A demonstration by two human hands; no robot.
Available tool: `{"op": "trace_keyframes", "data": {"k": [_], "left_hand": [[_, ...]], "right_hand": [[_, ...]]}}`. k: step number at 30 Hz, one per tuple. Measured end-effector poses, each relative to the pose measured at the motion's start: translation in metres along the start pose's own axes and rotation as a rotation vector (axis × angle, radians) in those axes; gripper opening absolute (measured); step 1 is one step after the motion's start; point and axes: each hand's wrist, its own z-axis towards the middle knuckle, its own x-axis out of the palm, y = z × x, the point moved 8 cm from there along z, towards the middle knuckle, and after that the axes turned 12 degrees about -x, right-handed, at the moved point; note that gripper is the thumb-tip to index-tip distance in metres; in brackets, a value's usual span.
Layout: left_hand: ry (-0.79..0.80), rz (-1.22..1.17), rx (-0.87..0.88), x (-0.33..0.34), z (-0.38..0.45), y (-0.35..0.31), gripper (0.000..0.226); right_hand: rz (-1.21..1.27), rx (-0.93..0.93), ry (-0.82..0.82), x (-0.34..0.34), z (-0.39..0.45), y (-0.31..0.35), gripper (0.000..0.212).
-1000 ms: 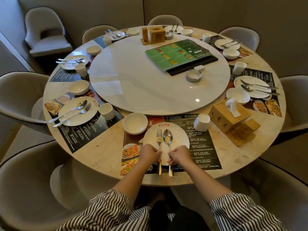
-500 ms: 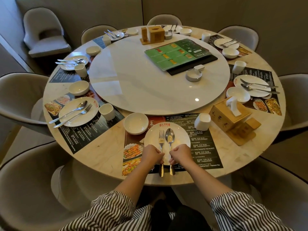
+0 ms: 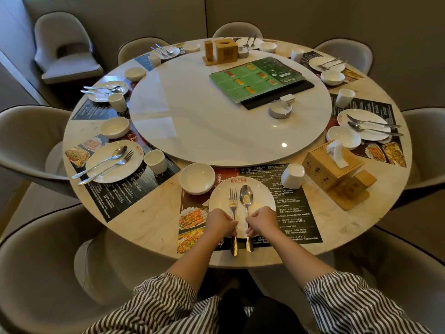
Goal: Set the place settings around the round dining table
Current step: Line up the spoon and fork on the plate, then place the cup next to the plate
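At the near edge of the round marble table (image 3: 149, 220) lies a white plate (image 3: 261, 196) on a black menu placemat (image 3: 296, 213). A fork (image 3: 233, 201) and a spoon (image 3: 246, 198) lie side by side across the plate, handles toward me. My left hand (image 3: 220, 224) pinches the fork's handle and my right hand (image 3: 262, 221) pinches the spoon's handle. A white bowl (image 3: 197, 178) stands left of the plate and a white cup (image 3: 292, 175) stands to its right.
Several other settings with plates, cutlery, bowls and cups ring the table. A white lazy Susan (image 3: 204, 121) carries a green menu (image 3: 257, 78), an ashtray (image 3: 280, 109) and a wooden holder (image 3: 221, 51). A wooden tissue box (image 3: 330, 167) stands right. Grey chairs surround the table.
The fork and spoon have slid a little away from me, further onto the plate, with both hands still on their handles.
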Motion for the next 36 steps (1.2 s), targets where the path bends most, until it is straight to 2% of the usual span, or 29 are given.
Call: {"op": "trace_keyframes", "data": {"k": [20, 25, 31, 36], "left_hand": [[0.005, -0.062, 0.006, 0.001, 0.002, 0.001, 0.014], [-0.111, -0.092, 0.073, -0.008, -0.001, -0.002, 0.018], [-0.241, -0.094, 0.201, -0.019, -0.017, -0.022, 0.02], [-0.233, -0.106, 0.287, -0.01, -0.029, -0.041, 0.02]], "right_hand": [[-0.06, -0.014, 0.009, -0.003, 0.004, -0.004, 0.012], [-0.088, -0.048, -0.024, -0.011, 0.001, -0.003, 0.014], [-0.181, -0.159, -0.083, -0.035, -0.002, 0.004, 0.006], [-0.316, -0.271, -0.187, -0.077, -0.004, 0.012, 0.011]]}}
